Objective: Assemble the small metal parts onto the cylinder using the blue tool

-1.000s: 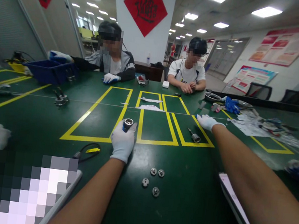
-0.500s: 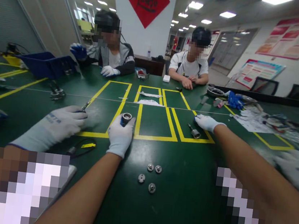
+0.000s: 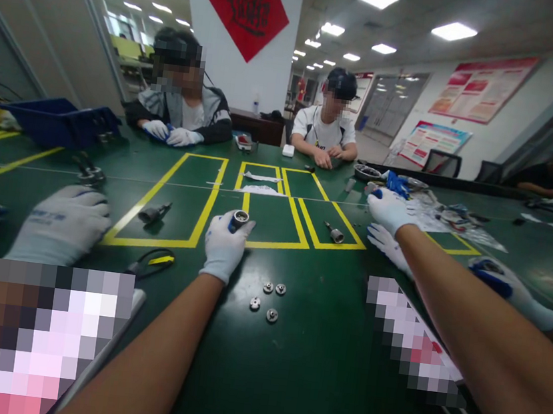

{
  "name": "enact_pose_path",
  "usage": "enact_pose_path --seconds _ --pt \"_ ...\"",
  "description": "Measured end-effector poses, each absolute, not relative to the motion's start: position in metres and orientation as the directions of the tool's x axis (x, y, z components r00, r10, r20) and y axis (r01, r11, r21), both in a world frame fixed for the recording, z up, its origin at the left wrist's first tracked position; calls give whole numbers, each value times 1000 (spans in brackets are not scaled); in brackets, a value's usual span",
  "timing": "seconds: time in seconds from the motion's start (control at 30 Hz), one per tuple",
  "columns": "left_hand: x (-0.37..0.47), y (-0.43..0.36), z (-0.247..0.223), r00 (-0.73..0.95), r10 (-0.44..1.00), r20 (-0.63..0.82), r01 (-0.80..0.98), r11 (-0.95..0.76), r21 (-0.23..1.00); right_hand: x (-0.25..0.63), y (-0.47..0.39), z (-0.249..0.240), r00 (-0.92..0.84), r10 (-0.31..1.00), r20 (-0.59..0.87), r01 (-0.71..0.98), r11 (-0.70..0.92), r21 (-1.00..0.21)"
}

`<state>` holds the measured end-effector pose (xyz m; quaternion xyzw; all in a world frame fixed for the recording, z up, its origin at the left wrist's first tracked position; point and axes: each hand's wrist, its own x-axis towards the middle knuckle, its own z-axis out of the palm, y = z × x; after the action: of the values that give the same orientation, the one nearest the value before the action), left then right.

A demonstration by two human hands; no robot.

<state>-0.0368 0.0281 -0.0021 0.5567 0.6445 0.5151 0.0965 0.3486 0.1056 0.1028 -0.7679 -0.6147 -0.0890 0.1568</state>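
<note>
My left hand (image 3: 225, 246), in a white glove with a blue palm, is closed around a short hollow metal cylinder (image 3: 239, 218), its open end facing up. My right hand (image 3: 391, 212), gloved alike, is raised over the table's right side. Its fingers are mostly turned away, so what they hold, if anything, is hidden. Just below it is a co-worker's gloved hand (image 3: 388, 246). Left of my right hand, a metal part with a thin shaft (image 3: 336, 234) lies inside a yellow taped frame. Several small round metal discs (image 3: 272, 315) lie on the green table in front of me.
At left, a co-worker's gloved hand (image 3: 64, 221) is near another shafted metal part (image 3: 153, 213) and a black cable (image 3: 153, 260). Another gloved hand (image 3: 503, 285) is at right. Two people sit opposite. A blue bin (image 3: 47, 122) stands far left; gloves and bags (image 3: 437, 210) lie right.
The view has turned right. My right hand has moved up and right, away from the shafted part. The left co-worker's hand has drawn back from a similar part, which now lies on the table.
</note>
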Motion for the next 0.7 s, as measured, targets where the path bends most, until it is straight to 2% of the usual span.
enact_pose_path --seconds 0.07,0.17,0.33,0.43,0.57,0.7 --pt "-34 27 -3 -312 835 453 597 -198 777 323 96 115 224 881 417 964 -138 -226" --pt "-32 27 -5 -270 848 456 539 -260 801 262 76 122 141 863 486 954 13 -300" --pt "-32 24 -8 -257 871 420 424 -289 858 149 45 109 -124 860 495 892 315 -324" --pt "-35 22 -8 -301 857 418 430 -269 862 103 40 100 -259 844 470 844 434 -316" --pt "-38 21 -7 -349 836 423 517 -205 831 77 44 93 -263 851 455 822 445 -356" --pt "-36 23 -7 -293 854 431 561 -211 800 84 41 74 -214 893 397 790 397 -468"
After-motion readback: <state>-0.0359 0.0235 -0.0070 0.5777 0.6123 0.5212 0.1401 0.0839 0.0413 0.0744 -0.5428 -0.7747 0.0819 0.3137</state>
